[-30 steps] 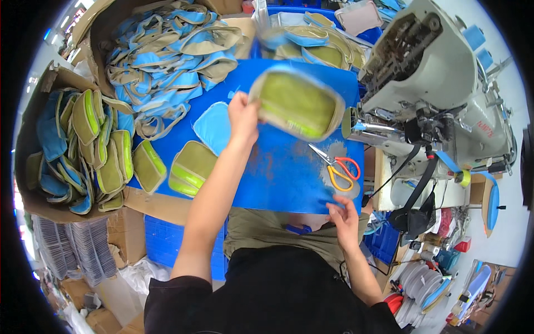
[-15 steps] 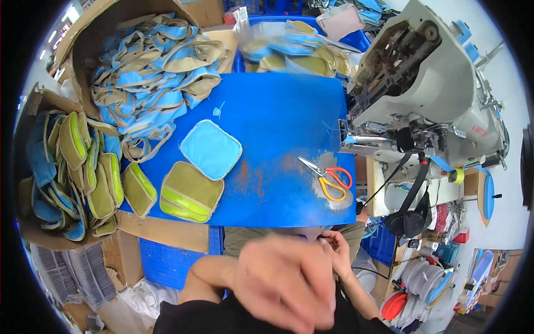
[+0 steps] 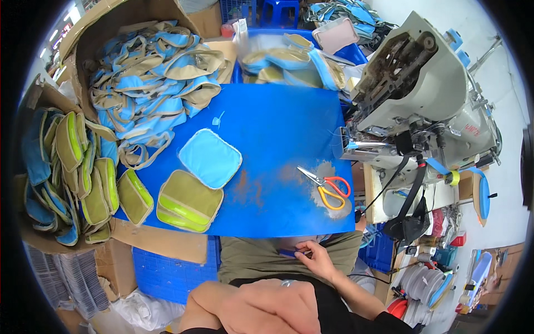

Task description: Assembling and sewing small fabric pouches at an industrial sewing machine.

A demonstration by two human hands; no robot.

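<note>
My left hand (image 3: pixel 270 309) is raised close to the camera, large and blurred, with its fingers curled in. A small silvery glint shows at its upper edge; what it holds, if anything, I cannot make out. Over my lap, just below the table's near edge, my right hand (image 3: pixel 316 259) pinches a small dark blue piece (image 3: pixel 287 253). On the blue table (image 3: pixel 278 133) lies a light blue square pouch piece (image 3: pixel 210 158), overlapping an olive pouch piece (image 3: pixel 189 200) with lime strips. Scissors (image 3: pixel 327 188) with red and yellow handles rest at the right.
Two cardboard boxes stand at the left: one piled with blue and beige fabric strips (image 3: pixel 161 83), the other with olive and lime pouches (image 3: pixel 94 189). A blue bin (image 3: pixel 236 72) of pieces sits behind the table. The sewing machine (image 3: pixel 417 83) rises at the right.
My left hand has come down and nearer to me, curled. My right hand has shifted slightly left and down, over my lap. The view has tilted a little; the table things lie as before.
</note>
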